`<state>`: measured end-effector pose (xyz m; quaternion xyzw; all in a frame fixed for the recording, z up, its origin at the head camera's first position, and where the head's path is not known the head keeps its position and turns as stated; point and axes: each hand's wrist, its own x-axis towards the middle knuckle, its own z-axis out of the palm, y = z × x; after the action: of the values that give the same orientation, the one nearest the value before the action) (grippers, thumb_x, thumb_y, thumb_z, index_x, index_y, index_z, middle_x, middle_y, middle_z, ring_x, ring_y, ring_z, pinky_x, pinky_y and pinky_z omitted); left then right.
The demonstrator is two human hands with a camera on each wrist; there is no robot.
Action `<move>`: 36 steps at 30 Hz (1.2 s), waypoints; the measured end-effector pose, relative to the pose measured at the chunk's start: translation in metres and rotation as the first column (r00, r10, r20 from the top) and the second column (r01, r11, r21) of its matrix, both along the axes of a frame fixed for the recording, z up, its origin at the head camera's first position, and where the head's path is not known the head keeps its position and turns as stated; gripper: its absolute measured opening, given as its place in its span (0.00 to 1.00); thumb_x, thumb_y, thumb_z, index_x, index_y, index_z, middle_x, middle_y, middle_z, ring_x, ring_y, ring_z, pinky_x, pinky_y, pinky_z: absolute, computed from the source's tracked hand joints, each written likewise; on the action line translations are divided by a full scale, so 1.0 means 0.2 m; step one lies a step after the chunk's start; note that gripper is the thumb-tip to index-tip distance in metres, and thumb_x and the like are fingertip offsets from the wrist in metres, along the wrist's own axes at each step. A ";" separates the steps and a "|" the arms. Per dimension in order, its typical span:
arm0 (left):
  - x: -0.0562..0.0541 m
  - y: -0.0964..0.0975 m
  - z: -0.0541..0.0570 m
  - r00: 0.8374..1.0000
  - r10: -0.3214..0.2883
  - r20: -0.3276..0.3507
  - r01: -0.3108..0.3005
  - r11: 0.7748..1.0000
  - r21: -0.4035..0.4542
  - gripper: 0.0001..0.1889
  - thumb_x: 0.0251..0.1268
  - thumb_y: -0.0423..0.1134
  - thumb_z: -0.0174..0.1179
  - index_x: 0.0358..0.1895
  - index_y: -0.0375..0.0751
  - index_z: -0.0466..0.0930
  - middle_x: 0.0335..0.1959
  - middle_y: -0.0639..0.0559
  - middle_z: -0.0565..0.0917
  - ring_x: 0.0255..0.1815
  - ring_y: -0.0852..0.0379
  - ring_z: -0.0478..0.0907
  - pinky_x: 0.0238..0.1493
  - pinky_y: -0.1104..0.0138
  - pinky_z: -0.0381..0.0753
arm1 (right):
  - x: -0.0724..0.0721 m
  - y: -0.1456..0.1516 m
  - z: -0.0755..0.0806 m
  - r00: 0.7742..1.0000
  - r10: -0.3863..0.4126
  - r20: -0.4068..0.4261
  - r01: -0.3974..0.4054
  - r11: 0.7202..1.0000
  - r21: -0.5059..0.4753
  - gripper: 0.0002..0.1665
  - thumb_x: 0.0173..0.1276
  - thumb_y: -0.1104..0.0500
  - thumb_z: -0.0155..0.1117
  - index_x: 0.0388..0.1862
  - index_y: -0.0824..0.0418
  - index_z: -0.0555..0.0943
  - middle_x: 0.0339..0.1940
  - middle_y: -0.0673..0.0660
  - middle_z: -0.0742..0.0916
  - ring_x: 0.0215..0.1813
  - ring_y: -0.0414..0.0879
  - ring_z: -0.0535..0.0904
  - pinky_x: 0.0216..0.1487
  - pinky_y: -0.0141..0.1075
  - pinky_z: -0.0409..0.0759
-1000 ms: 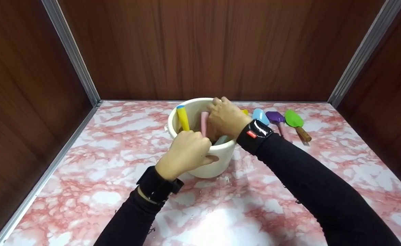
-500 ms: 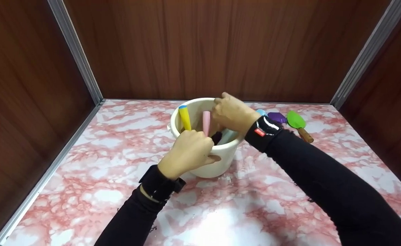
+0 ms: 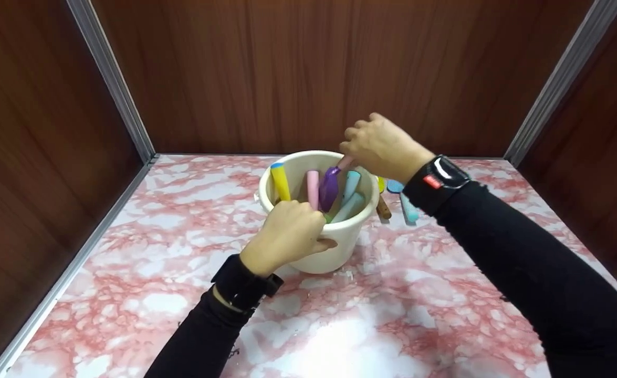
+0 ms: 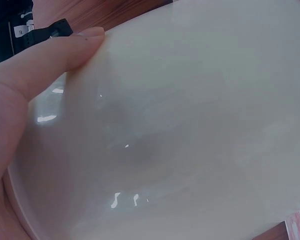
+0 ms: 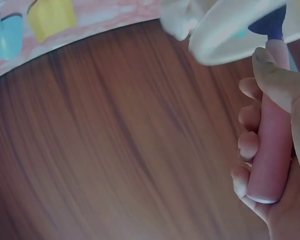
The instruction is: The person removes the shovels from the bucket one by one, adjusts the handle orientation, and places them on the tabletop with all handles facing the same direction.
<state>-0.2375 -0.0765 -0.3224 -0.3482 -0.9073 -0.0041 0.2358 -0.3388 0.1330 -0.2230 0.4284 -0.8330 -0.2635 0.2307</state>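
Observation:
My left hand (image 3: 290, 231) grips the near rim of a white bucket (image 3: 334, 249), thumb on its outside wall. The left wrist view shows that thumb against the bucket wall (image 4: 180, 120). Above the bucket's far right side, my right hand (image 3: 384, 147) holds a trowel by its pink handle (image 5: 272, 155). Its purple blade (image 3: 330, 190) hangs inside the bucket, tilted down. Fingers and thumb wrap the handle in the right wrist view. Around the blade stand a yellow handle (image 3: 281, 181) with a blue end, a pink handle (image 3: 312, 186) and two pale blue handles (image 3: 351, 185).
Right of the bucket, on the marbled table (image 3: 145, 273), lie a yellow tool with a brown handle (image 3: 384, 209) and a blue one with a pale blue handle (image 3: 409, 209). My right arm hides things behind it. Dark wooden panels (image 3: 308, 79) stand around the table.
My right hand was down inside the bucket; it has risen up and to the right, and the purple trowel now shows in it. The left hand keeps its grip on the rim.

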 end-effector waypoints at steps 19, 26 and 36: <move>0.01 -0.02 0.00 1.000 0.001 -0.012 -0.001 1.000 0.010 0.27 0.59 0.62 0.78 0.17 0.47 0.78 0.14 0.57 0.65 0.16 0.52 0.76 0.19 0.56 0.75 | -0.09 0.43 -0.03 0.999 0.034 0.007 -0.023 0.814 -0.580 0.17 0.76 0.51 0.72 0.34 0.62 0.79 0.25 0.60 0.85 0.25 0.59 0.82 0.25 0.54 0.78; 0.01 -0.02 0.00 1.000 0.007 -0.014 -0.007 1.000 -0.006 0.27 0.59 0.62 0.78 0.18 0.47 0.79 0.15 0.57 0.66 0.17 0.52 0.76 0.20 0.58 0.74 | -0.14 0.66 -0.10 0.971 -0.163 0.174 0.236 0.553 -0.799 0.14 0.81 0.57 0.62 0.45 0.70 0.79 0.36 0.69 0.83 0.40 0.68 0.81 0.43 0.63 0.77; 0.02 -0.02 0.00 1.000 0.007 0.019 -0.007 1.000 0.009 0.26 0.59 0.61 0.78 0.20 0.47 0.80 0.15 0.57 0.67 0.17 0.53 0.75 0.19 0.59 0.72 | -0.24 1.08 -0.41 0.830 -0.270 0.488 0.551 0.262 -0.792 0.23 0.83 0.61 0.55 0.66 0.77 0.72 0.57 0.82 0.78 0.62 0.82 0.73 0.64 0.71 0.68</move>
<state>-0.2345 -0.0807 -0.3223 -0.3440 -0.9106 -0.0109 0.2289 -0.3859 0.3482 -0.3053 0.0250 -0.9392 0.2445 0.2397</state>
